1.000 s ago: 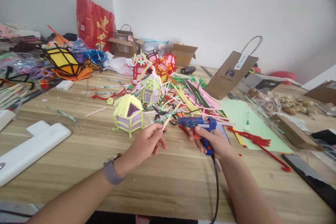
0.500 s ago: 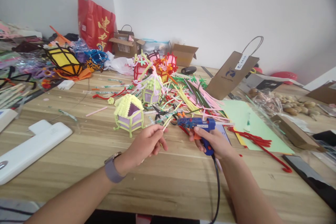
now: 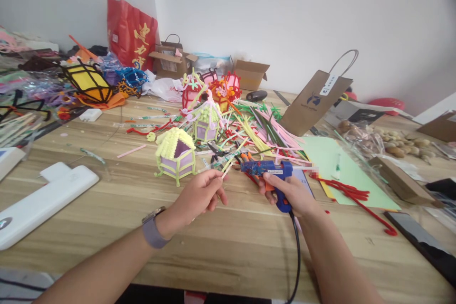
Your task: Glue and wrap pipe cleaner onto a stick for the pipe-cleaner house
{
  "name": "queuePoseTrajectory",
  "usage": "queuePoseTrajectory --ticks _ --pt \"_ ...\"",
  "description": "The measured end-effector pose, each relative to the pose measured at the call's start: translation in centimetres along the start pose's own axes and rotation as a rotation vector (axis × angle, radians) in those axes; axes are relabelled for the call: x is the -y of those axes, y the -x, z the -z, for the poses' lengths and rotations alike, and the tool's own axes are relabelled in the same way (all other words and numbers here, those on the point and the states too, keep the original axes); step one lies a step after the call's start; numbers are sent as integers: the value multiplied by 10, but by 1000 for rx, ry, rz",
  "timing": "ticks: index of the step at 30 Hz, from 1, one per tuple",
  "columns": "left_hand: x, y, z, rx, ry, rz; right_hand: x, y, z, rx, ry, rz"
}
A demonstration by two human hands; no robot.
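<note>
My right hand [image 3: 283,187] is wrapped round the handle of a blue hot glue gun [image 3: 265,167], a finger at its orange trigger. The nozzle points left, and a clear glue stick [image 3: 302,168] sticks out of the rear. In my left hand [image 3: 203,192] a thin pale stem [image 3: 225,173], perhaps a pipe cleaner, is pinched between thumb and fingers. Its tip is a short way from the nozzle, not touching it. Beyond my left hand stands a small lantern-like house [image 3: 176,157] with a fuzzy yellow roof and lilac walls; a similar one [image 3: 206,123] with pink trim stands behind.
Loose pipe cleaners [image 3: 263,128] in many colours are heaped mid-table. A white power strip [image 3: 53,204] lies at left. Red pipe cleaners [image 3: 351,190] rest on green paper [image 3: 366,175] at right. A brown paper bag [image 3: 313,102] stands behind. The gun's black cord [image 3: 297,251] hangs toward me.
Both hands keep almost the same place and grip. The whole view has shifted very slightly.
</note>
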State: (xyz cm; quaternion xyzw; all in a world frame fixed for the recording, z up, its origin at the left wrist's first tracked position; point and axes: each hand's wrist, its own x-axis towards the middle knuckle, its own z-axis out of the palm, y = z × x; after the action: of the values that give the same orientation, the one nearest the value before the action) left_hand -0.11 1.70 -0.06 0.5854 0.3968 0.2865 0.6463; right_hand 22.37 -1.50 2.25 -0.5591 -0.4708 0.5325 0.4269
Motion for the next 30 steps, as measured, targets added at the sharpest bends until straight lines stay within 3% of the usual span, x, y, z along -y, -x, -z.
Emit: queuePoseTrajectory --ticks 30 --pt "3 -1 0 -6 8 3 -4 1 0 -33 117 3"
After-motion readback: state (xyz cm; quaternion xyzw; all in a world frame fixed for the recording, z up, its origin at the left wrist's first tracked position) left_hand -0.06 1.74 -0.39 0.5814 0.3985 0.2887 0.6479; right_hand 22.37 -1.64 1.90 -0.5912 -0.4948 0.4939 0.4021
